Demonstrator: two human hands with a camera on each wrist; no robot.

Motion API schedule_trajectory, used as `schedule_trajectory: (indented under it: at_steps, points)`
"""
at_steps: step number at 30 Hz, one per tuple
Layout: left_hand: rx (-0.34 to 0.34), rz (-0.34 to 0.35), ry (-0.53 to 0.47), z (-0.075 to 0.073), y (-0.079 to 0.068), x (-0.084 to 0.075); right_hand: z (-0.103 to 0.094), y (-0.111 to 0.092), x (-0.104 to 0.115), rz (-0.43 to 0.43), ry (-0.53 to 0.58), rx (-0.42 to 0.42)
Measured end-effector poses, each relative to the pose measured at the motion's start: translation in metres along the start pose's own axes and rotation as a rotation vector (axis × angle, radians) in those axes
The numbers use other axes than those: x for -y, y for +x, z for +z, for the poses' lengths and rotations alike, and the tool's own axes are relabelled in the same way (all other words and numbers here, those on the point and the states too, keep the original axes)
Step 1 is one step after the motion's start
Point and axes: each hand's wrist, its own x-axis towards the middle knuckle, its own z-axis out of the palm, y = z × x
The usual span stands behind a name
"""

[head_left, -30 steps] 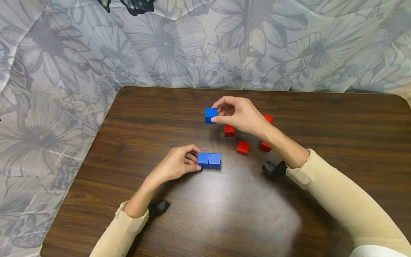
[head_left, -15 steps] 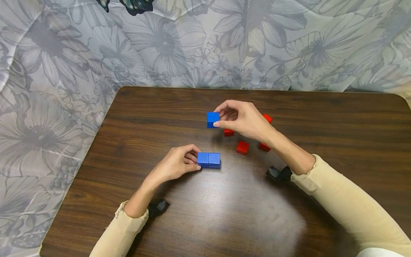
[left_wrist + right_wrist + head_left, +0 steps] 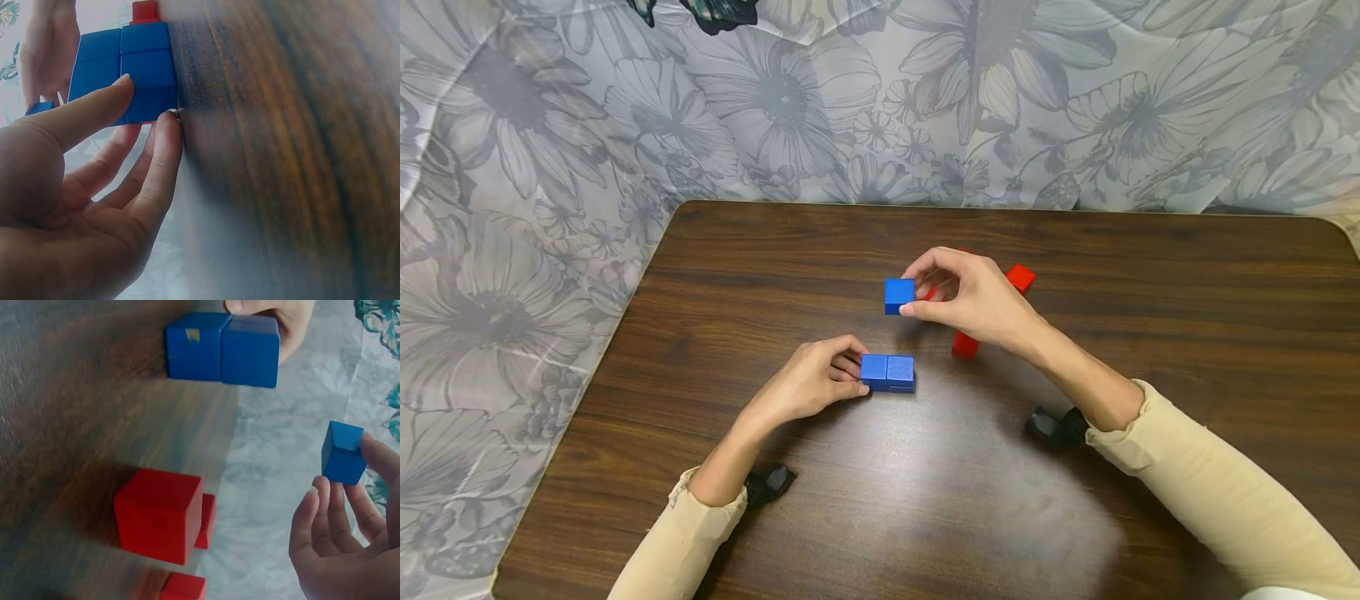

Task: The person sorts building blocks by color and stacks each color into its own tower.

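Observation:
In the head view, blue cubes (image 3: 887, 372) stand together on the table, two side by side and two high. My left hand (image 3: 808, 379) grips the left end of this stack, thumb on the near face and fingers on the far face, as the left wrist view also shows. Above and behind the stack, my right hand (image 3: 981, 300) pinches a single blue cube (image 3: 899, 296) between thumb and fingertips. That blue cube (image 3: 344, 453) is clear of the table and apart from the stack in the right wrist view.
Several red cubes lie right of the stack: one red cube (image 3: 965, 345) is near it, another red cube (image 3: 1020, 278) farther back. My right hand and forearm partly cover others. The brown wooden table (image 3: 925, 517) ends at a floral cloth (image 3: 782, 108) behind.
My right hand has come nearer to me with the blue cube, towards the stack, and slightly right. My left hand and the stack have stayed put.

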Motion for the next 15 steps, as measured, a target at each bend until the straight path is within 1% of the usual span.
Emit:
schedule_trajectory:
  at_steps: [9,15]
  points:
    - [0.006,-0.011,0.004,0.0,0.0,-0.001,0.006,-0.013,0.005,-0.006,0.022,0.012]
    - [0.012,-0.016,0.005,0.0,0.0,-0.001,0.013,-0.016,0.005,-0.052,0.022,0.007]
